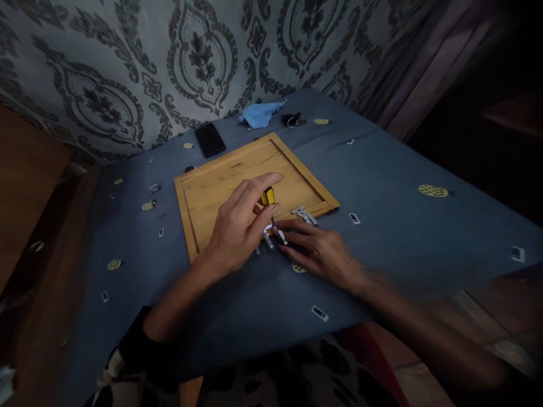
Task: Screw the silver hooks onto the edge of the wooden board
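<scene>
My left hand is closed around a short screwdriver with a yellow and black handle. Its thin shaft points down at a shiny metal cabinet hinge. The hinge sits at the near edge of a framed wooden cabinet door, which lies flat on the table. From the other side, the fingers of my right hand pinch the hinge close to the screwdriver's tip. A second metal hinge is on the door's edge near its right corner. My fingers hide part of the pinched hinge.
Blue cloth with pineapple prints covers the table. Behind the door lie a black phone, a light blue cloth and a small dark object like keys. A small metallic piece is on the left. A patterned curtain hangs behind.
</scene>
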Available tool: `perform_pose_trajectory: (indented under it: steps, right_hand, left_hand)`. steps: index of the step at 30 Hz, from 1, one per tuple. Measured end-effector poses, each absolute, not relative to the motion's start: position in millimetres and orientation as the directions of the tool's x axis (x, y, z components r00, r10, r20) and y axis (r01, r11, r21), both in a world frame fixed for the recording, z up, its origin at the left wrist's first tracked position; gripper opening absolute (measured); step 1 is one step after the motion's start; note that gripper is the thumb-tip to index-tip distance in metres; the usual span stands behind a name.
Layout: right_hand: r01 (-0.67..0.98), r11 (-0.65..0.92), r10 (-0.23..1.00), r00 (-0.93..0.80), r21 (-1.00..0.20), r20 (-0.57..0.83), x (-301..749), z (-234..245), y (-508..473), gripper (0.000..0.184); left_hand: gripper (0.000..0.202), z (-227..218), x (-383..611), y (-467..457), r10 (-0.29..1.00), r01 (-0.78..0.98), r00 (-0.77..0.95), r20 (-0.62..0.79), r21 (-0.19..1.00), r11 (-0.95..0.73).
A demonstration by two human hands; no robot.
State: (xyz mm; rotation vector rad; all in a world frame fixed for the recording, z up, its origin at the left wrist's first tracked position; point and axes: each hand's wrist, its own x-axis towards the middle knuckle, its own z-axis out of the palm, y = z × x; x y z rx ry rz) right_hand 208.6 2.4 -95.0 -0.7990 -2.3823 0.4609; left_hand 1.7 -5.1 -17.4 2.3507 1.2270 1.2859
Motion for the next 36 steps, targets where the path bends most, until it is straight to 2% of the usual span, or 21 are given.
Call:
perform_pose_trajectory:
  steps: [14, 23, 36]
  right_hand:
    - [0.438, 0.728, 0.660, -0.657, -0.528, 0.365, 209.0, -93.2, 1.8, 0.028]
    - [0.464, 0.738, 0.659, -0.651, -0.490, 0.376, 208.9, -95.1, 1.3, 0.030]
    - [0.436, 0.706, 0.676, -0.649, -0.558, 0.348, 210.0, -89.6, 2.2, 0.028]
  left_hand:
    - [0.031, -16.2, 2.4, -0.4, 0.747, 0.595, 0.228, 0.625, 0.518, -0.615]
    - [0.032, 6.2, 12.7, 5.3, 0.776, 0.581, 0.390, 0.496, 0.521, -0.625]
    - [0.033, 2.5, 10.4, 5.4, 0.780, 0.542, 0.367, 0.506, 0.566, -0.622]
